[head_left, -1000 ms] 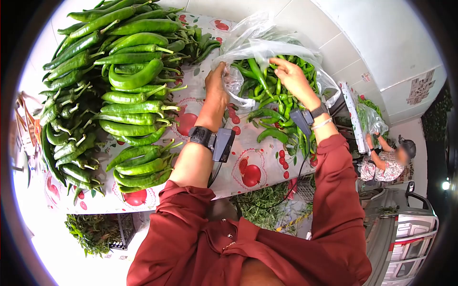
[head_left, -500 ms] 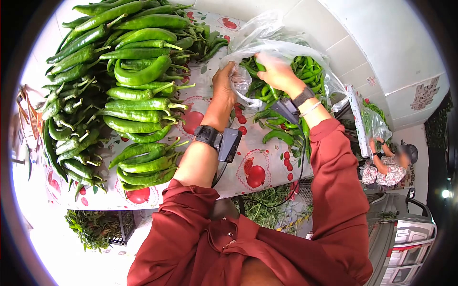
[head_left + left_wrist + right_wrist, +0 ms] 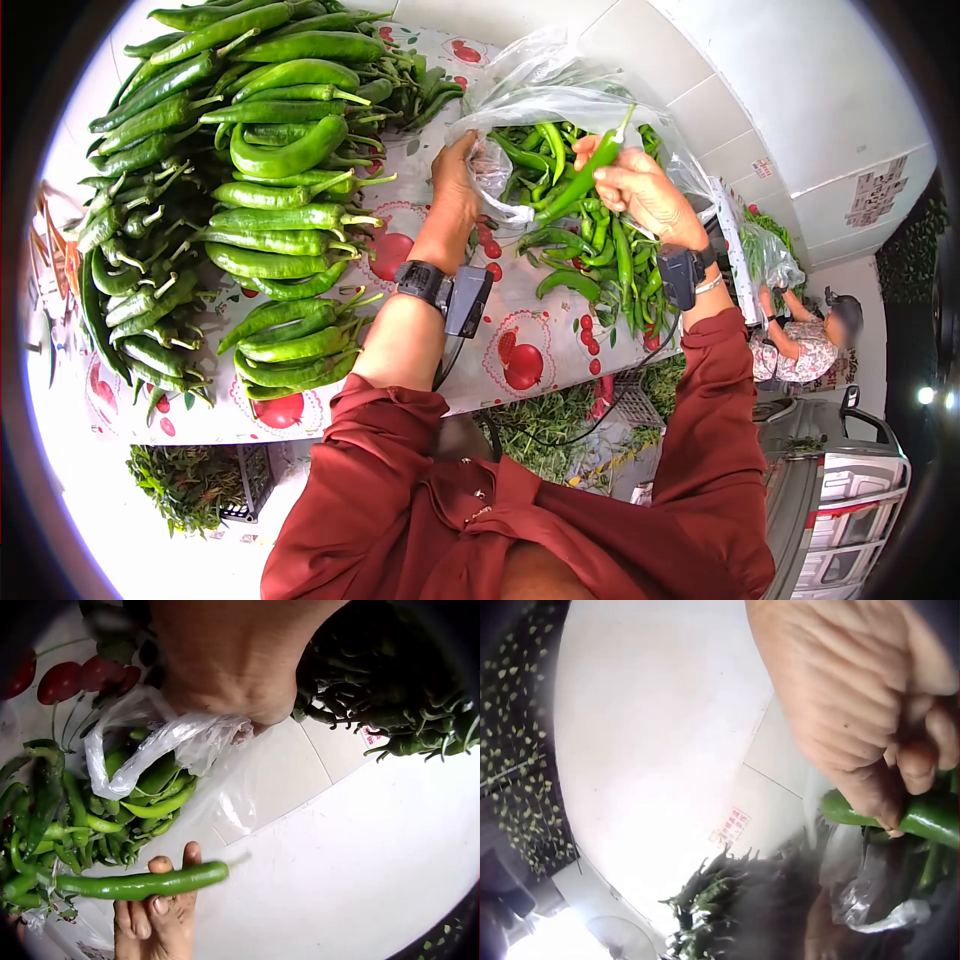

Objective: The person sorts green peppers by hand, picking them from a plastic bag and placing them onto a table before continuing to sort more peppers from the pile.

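Note:
My right hand (image 3: 640, 190) grips a long green pepper (image 3: 585, 172) and holds it above the mouth of a clear plastic bag (image 3: 560, 95) full of green peppers. The same pepper (image 3: 142, 883) shows in the left wrist view, with the right hand's fingers (image 3: 161, 915) curled under it. In the right wrist view the fingers (image 3: 900, 761) close round the pepper (image 3: 922, 814). My left hand (image 3: 455, 180) pinches the bag's near edge (image 3: 180, 739) against the table.
A big pile of long green peppers (image 3: 240, 180) covers the left of the table, on a cloth with red fruit prints (image 3: 520, 365). More loose peppers (image 3: 610, 260) lie by the bag. Crates of greens (image 3: 195, 485) sit below. Another person (image 3: 810, 340) is at the right.
My right hand went down into the bag, then came up and back to the right with one long pepper in its grip. The left hand has kept its hold on the bag's edge.

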Available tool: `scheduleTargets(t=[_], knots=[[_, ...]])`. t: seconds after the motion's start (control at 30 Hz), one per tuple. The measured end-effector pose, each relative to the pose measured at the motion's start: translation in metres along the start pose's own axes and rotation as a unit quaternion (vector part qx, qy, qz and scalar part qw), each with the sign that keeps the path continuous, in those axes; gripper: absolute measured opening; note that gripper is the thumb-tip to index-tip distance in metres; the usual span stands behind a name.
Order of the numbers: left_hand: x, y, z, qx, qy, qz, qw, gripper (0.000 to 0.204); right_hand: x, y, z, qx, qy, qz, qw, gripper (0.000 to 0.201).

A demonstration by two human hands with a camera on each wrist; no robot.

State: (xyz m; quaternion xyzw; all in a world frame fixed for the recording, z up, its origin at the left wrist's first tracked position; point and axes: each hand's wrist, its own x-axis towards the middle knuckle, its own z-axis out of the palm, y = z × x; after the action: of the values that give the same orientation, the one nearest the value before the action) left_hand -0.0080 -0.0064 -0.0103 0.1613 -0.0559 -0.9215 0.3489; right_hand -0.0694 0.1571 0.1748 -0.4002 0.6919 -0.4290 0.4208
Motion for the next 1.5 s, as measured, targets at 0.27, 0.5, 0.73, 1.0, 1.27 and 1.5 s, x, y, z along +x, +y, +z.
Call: scheduleTargets(t=[0.27, 0.5, 0.73, 1.0, 1.27, 1.5], knots=[[-0.001, 0.001, 0.000, 0.002, -0.027, -0.002, 1.000, 0.014, 0.034, -0.011, 0.011, -0.011, 0.115, -0.166, 0.979, 0.017], [-0.023, 0.007, 0.022, 0.015, -0.061, -0.030, 0.998, 0.016, 0.087, 0.034, 0.019, -0.243, 0.186, -0.333, 0.892, 0.032], [-0.016, 0.001, 0.013, 0.007, -0.106, -0.109, 0.988, 0.017, 0.071, 0.059, 0.042, -0.432, 0.090, -0.354, 0.825, 0.046], [0.003, -0.003, -0.004, 0.105, -0.179, -0.080, 0.975, 0.021, 0.048, 0.063, 0.050, -0.298, 0.146, -0.174, 0.927, 0.028], [-0.016, 0.001, 0.013, 0.113, -0.139, -0.031, 0.983, 0.017, 0.039, 0.068, 0.051, -0.410, 0.149, -0.209, 0.875, 0.041], [-0.014, -0.001, 0.010, 0.114, -0.101, -0.015, 0.988, 0.013, -0.002, 0.064, 0.055, -0.509, 0.156, -0.201, 0.822, 0.044]])
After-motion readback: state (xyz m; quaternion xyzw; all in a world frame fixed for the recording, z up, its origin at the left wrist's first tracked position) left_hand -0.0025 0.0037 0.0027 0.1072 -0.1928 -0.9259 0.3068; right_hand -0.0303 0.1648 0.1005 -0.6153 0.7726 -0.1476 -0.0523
